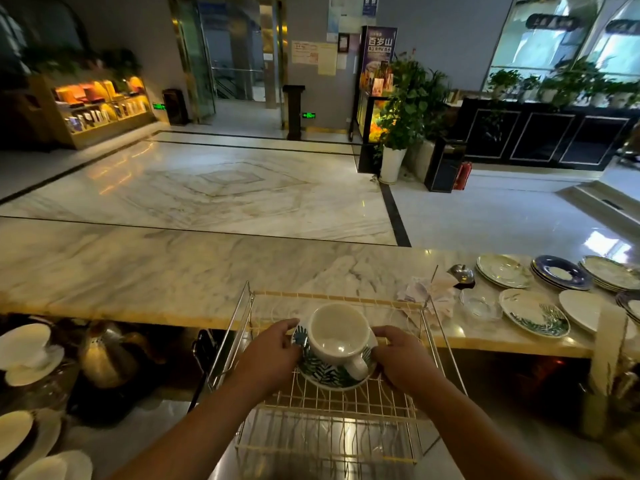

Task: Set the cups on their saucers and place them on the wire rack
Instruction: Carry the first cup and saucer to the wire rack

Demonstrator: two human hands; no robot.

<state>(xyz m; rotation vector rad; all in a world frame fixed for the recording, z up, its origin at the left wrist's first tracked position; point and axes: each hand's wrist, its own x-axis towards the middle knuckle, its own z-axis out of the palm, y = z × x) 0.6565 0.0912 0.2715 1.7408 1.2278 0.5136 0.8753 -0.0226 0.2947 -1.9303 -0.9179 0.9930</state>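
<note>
Cup on saucer, gripped between left hand, right hand (over wire rack)

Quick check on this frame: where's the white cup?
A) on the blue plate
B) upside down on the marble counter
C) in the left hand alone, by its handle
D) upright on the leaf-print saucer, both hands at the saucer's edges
D: the white cup sits upright on the leaf-print saucer, which the left hand and right hand hold by opposite edges at the wire rack.
</note>
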